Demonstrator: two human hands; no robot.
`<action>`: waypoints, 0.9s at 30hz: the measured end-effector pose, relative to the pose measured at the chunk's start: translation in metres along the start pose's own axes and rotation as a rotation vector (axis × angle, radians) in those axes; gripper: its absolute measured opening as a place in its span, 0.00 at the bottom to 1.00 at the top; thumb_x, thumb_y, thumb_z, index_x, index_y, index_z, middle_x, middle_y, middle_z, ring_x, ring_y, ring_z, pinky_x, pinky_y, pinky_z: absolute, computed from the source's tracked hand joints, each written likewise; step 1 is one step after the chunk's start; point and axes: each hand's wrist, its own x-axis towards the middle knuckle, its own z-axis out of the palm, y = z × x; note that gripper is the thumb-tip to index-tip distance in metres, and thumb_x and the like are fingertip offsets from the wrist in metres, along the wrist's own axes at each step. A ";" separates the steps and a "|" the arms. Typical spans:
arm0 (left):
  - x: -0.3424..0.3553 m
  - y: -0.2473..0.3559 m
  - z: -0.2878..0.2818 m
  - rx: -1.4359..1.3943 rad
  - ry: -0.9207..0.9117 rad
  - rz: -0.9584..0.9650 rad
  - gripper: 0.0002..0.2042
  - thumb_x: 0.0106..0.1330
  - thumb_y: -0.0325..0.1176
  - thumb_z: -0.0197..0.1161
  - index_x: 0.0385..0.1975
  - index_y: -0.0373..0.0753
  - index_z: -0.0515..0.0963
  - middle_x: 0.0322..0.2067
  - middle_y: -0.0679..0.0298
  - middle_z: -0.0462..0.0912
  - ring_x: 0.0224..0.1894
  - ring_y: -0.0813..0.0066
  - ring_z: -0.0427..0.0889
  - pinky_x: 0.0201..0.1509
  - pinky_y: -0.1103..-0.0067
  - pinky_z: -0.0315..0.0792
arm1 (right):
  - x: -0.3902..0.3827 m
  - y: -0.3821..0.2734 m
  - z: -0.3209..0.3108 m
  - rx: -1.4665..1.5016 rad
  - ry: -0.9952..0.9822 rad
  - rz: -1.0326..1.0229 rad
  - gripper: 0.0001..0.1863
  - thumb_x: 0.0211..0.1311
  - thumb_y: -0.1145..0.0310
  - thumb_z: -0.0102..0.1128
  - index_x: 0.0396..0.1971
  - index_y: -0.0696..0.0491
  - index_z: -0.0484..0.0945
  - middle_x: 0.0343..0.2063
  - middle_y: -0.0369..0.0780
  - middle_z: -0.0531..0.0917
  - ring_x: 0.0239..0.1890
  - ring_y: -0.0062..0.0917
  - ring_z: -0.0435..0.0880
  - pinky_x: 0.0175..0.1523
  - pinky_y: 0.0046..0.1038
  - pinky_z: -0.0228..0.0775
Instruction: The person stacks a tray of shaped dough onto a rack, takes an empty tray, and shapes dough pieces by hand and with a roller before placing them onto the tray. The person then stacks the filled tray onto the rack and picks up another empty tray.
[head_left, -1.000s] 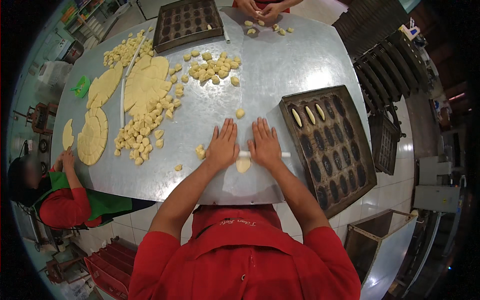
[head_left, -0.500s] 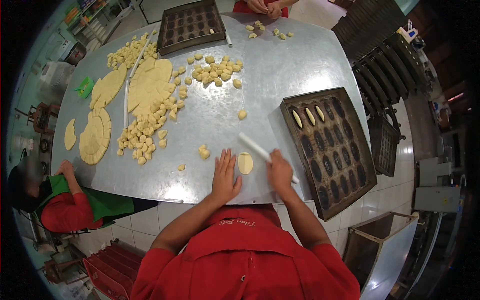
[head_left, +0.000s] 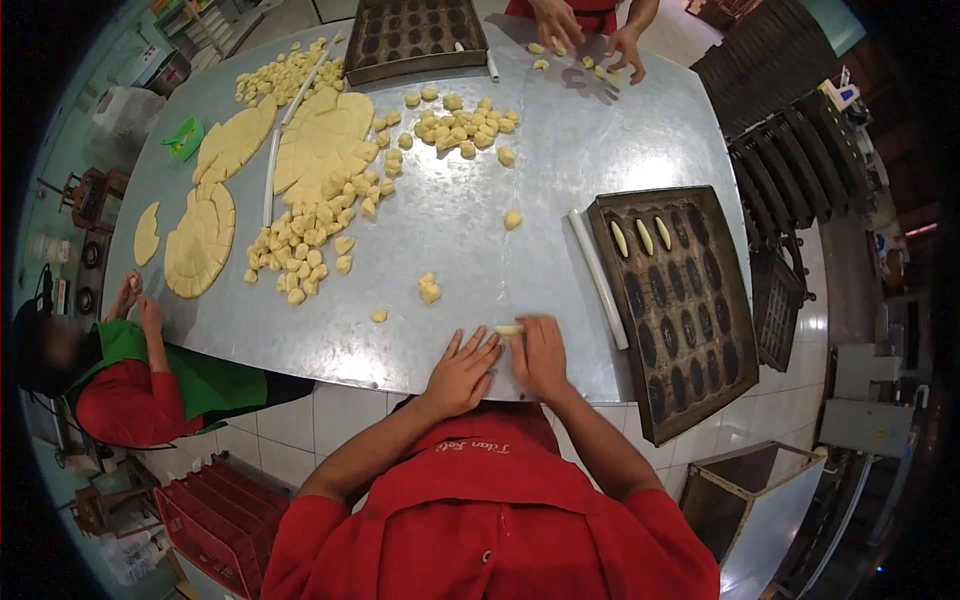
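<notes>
At the table's near edge, a small rolled-up piece of yellow dough (head_left: 508, 330) lies between my hands. My left hand (head_left: 463, 374) rests flat on the metal, fingers spread, with the fingertips close to the dough's left end. My right hand (head_left: 540, 360) has its fingers bent over the right end and pinches it; part of the dough is hidden there. The white rolling pin (head_left: 598, 280) lies to the right, along a dark baking tray (head_left: 740, 385) with oval hollows. Three slim dough rolls (head_left: 643, 236) sit in that tray's far row.
Heaped dough lumps (head_left: 300, 245) and scored dough sheets (head_left: 200, 240) cover the table's left half. Another moulded tray (head_left: 415, 68) stands at the far edge. A co-worker in a green apron (head_left: 215, 385) is at left; another person's hands (head_left: 590, 40) work opposite.
The rolling pin has left my right hand and lies beside the tray. The flattened dough oval is now a narrow roll, with both hands close together at it. The person opposite reaches over dough pieces.
</notes>
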 end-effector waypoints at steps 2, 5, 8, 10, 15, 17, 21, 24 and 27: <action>0.002 -0.011 -0.001 -0.203 0.233 0.001 0.18 0.60 0.34 0.60 0.50 0.36 0.74 0.55 0.54 0.75 0.64 0.54 0.66 0.68 0.57 0.52 | 0.045 -0.003 0.007 -0.076 0.128 -0.097 0.24 0.56 0.67 0.59 0.50 0.63 0.71 0.48 0.52 0.75 0.52 0.47 0.72 0.60 0.44 0.62; 0.015 -0.024 -0.011 -0.262 0.455 -0.368 0.11 0.56 0.34 0.64 0.36 0.38 0.76 0.40 0.58 0.79 0.48 0.55 0.74 0.55 0.59 0.62 | 0.071 -0.009 0.021 -0.214 0.106 -0.142 0.30 0.57 0.63 0.59 0.56 0.65 0.66 0.56 0.54 0.70 0.60 0.48 0.66 0.65 0.46 0.57; 0.019 -0.056 -0.024 0.000 0.600 -0.490 0.11 0.54 0.37 0.66 0.33 0.40 0.75 0.35 0.61 0.77 0.39 0.58 0.73 0.44 0.63 0.61 | 0.039 -0.017 0.031 -0.348 -0.141 -0.207 0.41 0.57 0.55 0.58 0.64 0.67 0.57 0.67 0.56 0.57 0.71 0.46 0.52 0.71 0.51 0.44; 0.027 -0.063 -0.037 0.057 0.599 -0.528 0.12 0.54 0.37 0.67 0.33 0.41 0.75 0.34 0.62 0.78 0.39 0.59 0.73 0.44 0.65 0.61 | -0.010 -0.027 0.024 -0.318 -0.242 -0.239 0.43 0.56 0.53 0.58 0.64 0.68 0.57 0.67 0.57 0.56 0.72 0.47 0.51 0.72 0.50 0.43; 0.035 -0.070 -0.044 0.027 0.501 -0.584 0.12 0.54 0.38 0.67 0.34 0.43 0.75 0.30 0.65 0.78 0.39 0.63 0.74 0.44 0.67 0.62 | -0.043 -0.032 0.026 -0.270 -0.341 -0.163 0.44 0.57 0.50 0.57 0.66 0.63 0.57 0.69 0.54 0.53 0.73 0.46 0.47 0.72 0.52 0.39; 0.033 -0.074 -0.038 -0.034 0.507 -0.661 0.13 0.53 0.36 0.66 0.37 0.43 0.76 0.27 0.67 0.79 0.36 0.63 0.76 0.43 0.66 0.63 | 0.005 -0.036 0.028 -0.367 -0.271 -0.175 0.43 0.57 0.48 0.57 0.68 0.54 0.57 0.70 0.54 0.50 0.73 0.46 0.47 0.70 0.56 0.39; 0.028 -0.073 -0.040 -0.290 0.438 -0.754 0.24 0.50 0.35 0.64 0.50 0.42 0.75 0.23 0.65 0.81 0.28 0.63 0.80 0.37 0.67 0.67 | 0.100 -0.012 0.028 -0.388 0.041 -0.135 0.40 0.58 0.48 0.57 0.69 0.48 0.58 0.69 0.54 0.53 0.73 0.46 0.46 0.70 0.58 0.39; 0.023 -0.045 -0.060 -0.415 0.154 -0.845 0.30 0.49 0.35 0.64 0.57 0.42 0.72 0.22 0.64 0.80 0.27 0.64 0.81 0.33 0.68 0.69 | 0.132 0.020 0.013 -0.374 0.107 -0.091 0.34 0.58 0.50 0.58 0.62 0.51 0.68 0.67 0.53 0.60 0.71 0.46 0.52 0.70 0.53 0.45; -0.001 -0.042 -0.043 -0.345 0.218 -0.713 0.30 0.50 0.35 0.65 0.58 0.41 0.73 0.21 0.63 0.78 0.27 0.65 0.79 0.32 0.69 0.69 | 0.114 0.022 -0.012 -0.098 0.034 -0.118 0.19 0.54 0.63 0.63 0.45 0.55 0.79 0.47 0.49 0.77 0.52 0.44 0.74 0.56 0.41 0.66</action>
